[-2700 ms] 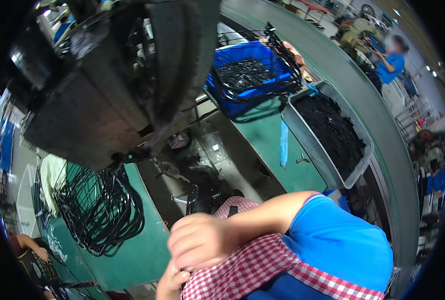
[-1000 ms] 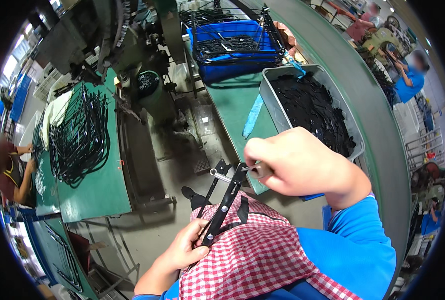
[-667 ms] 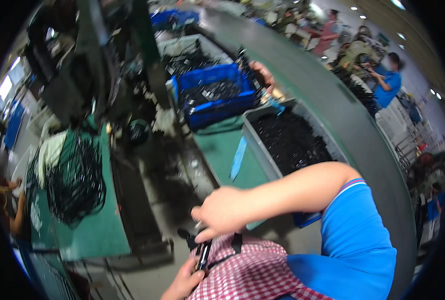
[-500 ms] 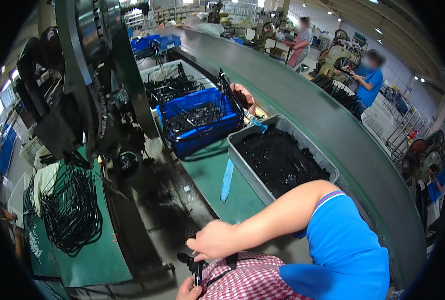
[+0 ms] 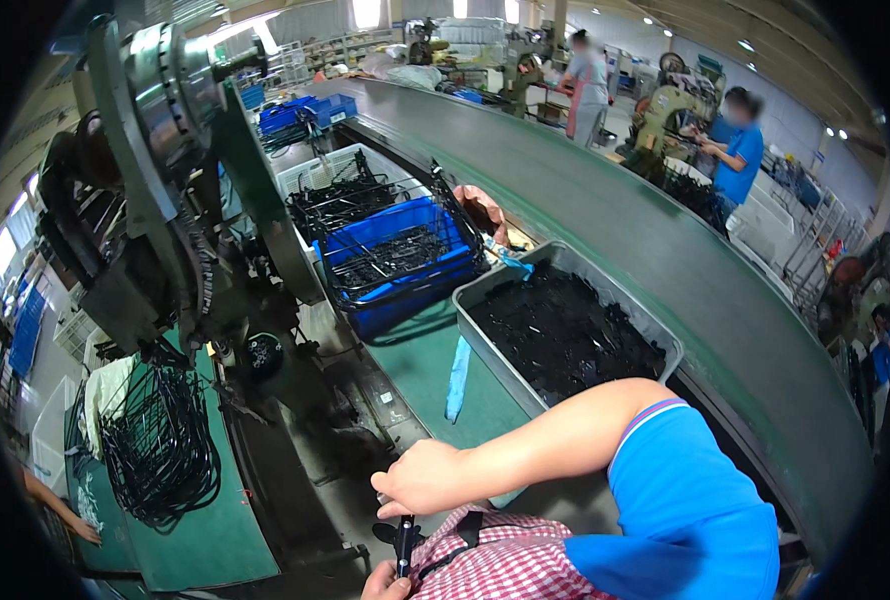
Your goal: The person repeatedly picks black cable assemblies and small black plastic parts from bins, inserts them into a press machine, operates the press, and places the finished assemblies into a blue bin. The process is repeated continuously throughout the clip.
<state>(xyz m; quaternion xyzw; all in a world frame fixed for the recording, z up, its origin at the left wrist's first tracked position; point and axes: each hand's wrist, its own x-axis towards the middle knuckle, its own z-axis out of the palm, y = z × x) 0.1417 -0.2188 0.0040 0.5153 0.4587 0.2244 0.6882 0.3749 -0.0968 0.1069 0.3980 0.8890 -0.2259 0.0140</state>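
1. Left hand (image 5: 385,584): its fingers grasp the lower end of the black bar (image 5: 405,545), which sits low in the view, at the apron (image 5: 505,568). A firm pinch here should stop the bar twisting.
2. Right hand (image 5: 423,478): its fingers curl over the bar's upper end. Whether they clasp anything is hidden, so I cannot tell.
3. The work seems to be at that upper end. Line the right wrist up with the bar, so that force runs along it rather than sideways.
4. Because the right hand covers this end, tilting the bar slightly would give the eyes a clear look at it.
5. Best to leave the left thumb low, well apart from the right fingers, in case of a slip.
6. In the view, the right forearm crosses the near corner of the tub (image 5: 500,364) on the counter (image 5: 415,375); tuck the elbow in to spare its rim a knock.
7. Both hands are well apart from the machine (image 5: 130,290), the better place for handwork.
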